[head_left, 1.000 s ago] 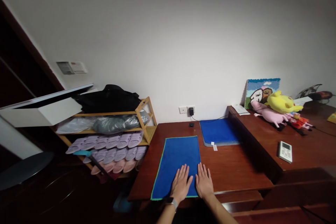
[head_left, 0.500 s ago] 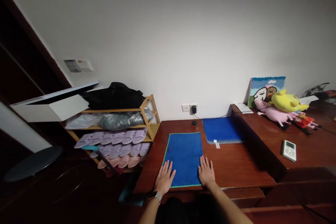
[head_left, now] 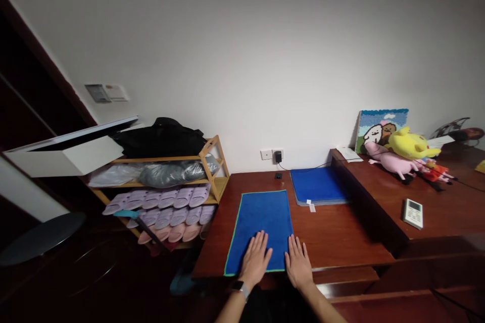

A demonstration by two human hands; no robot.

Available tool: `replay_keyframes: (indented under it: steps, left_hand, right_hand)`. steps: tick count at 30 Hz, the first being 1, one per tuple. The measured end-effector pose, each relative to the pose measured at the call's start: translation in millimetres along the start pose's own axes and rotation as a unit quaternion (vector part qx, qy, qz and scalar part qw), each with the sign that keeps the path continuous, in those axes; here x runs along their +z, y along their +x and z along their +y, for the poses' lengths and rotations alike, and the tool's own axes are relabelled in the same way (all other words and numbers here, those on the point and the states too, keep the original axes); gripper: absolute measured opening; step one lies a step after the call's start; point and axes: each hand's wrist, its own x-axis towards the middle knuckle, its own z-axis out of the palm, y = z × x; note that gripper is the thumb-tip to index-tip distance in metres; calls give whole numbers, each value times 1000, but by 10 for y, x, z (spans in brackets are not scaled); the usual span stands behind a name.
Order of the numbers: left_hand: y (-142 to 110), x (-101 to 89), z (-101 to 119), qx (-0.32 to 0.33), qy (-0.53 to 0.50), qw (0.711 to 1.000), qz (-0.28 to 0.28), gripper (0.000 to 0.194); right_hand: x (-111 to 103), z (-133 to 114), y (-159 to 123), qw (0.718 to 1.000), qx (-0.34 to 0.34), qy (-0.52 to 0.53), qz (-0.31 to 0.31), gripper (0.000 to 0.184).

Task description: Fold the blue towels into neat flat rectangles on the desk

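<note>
A blue cloth [head_left: 265, 212] with a bright green edge lies spread flat on the brown wooden table [head_left: 329, 247]. My left hand [head_left: 255, 260] rests palm down on the cloth's lower middle, fingers stretched out, a watch on the wrist. At the cloth's lower right edge lies my right hand [head_left: 299, 265], also flat with fingers extended, partly on the wood. Neither hand grips anything. Behind and to the right sits a folded stack of blue cloths [head_left: 320, 185] with white tags at its front.
A shoe rack [head_left: 214, 161] with several slippers and a black bag stands left of the table. On the higher desk [head_left: 382, 192] at right are plush toys [head_left: 411, 144] and a white remote-like device [head_left: 413, 213]. A charger [head_left: 278, 156] is plugged into the wall.
My left hand has slid rightward from the cloth's left edge to its lower middle. My right hand has moved slightly toward me. The view has shifted a little.
</note>
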Motion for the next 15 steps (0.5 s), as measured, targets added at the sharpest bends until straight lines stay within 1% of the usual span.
replay_keyframes:
  steps: [2, 4, 5, 6, 7, 8, 10, 13, 15]
  left_hand:
    - [92, 42, 359, 55, -24, 998, -16, 63]
    - [142, 90, 618, 90, -44, 994, -30, 63]
    - [146, 112, 687, 99, -49, 993, -34, 62]
    - [136, 130, 709, 102, -49, 993, -35, 62]
    - [111, 145, 686, 100, -45, 993, -32, 62]
    - [72, 157, 620, 94, -38, 994, -27, 62]
    - [-45, 170, 387, 71, -17, 997, -17, 63]
    - [-283, 155, -95, 13, 11, 1000, -4, 64]
    - [-439, 124, -407, -35, 26, 999, 4, 65]
  right_hand:
    - [43, 25, 16, 1000, -11, -3, -2, 63]
    - [97, 58, 31, 1000, -29, -4, -2, 62]
    - [120, 72, 38, 999, -35, -3, -1, 61]
    - [136, 81, 43, 999, -38, -2, 0, 61]
    - [142, 84, 45, 999, -38, 0, 1, 61]
    - [138, 80, 46, 999, -33, 2, 2, 61]
    - [102, 54, 39, 1000, -21, 5, 8, 61]
    - [23, -2, 16, 1000, -5, 5, 14, 63]
    - [-18, -28, 4, 1000, 0, 5, 6, 63]
